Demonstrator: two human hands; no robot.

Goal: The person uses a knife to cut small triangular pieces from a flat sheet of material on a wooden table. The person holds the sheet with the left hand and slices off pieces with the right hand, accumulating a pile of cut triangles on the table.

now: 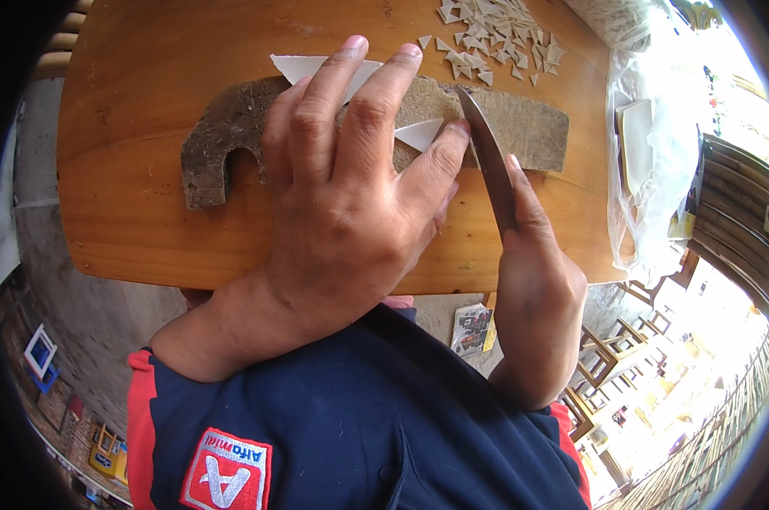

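My left hand [350, 187] presses a thin white sheet [420, 134] onto a dark, worn wooden cutting board [529, 127]. The thumb bears down near the sheet's right end, while the other fingers stretch across it and hide its middle. Another white edge, pointed at its left end, shows beyond those fingers; whether it is the same sheet I cannot tell. In my right hand [537, 272] is a knife [489, 153], its blade slanting up and left over the board, close beside the left thumb. The right thumb lies along the blade near the grip.
Many small cream-coloured triangular pieces [499, 38] lie loose at the table's far right. The board rests on a varnished wooden table [129, 170]. Clear plastic bags [635, 161] hang over its right edge. Wooden stools [610, 357] stand on the floor to the right.
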